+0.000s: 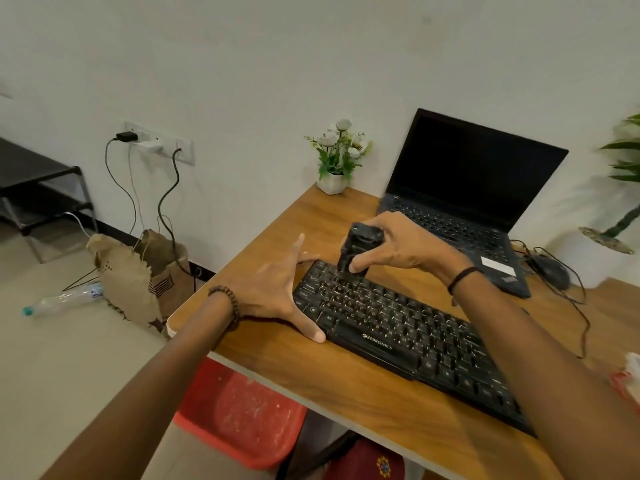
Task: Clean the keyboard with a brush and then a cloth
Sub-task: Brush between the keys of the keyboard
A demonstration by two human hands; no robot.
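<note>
Blur on brush (362, 244), keyboard (398, 327) partly hidden

Wooden desk (346, 393). Far left corner: white pot of flowers (332, 183). Back edge: open laptop (460, 216), mouse (550, 271) just beside it. Front, aslant: black keyboard (408, 334). Right edge: white-and-red bundle (628, 379).

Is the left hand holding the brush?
No, the right hand grips the brush over the keyboard, while the left hand lies spread open at its left end.
</note>
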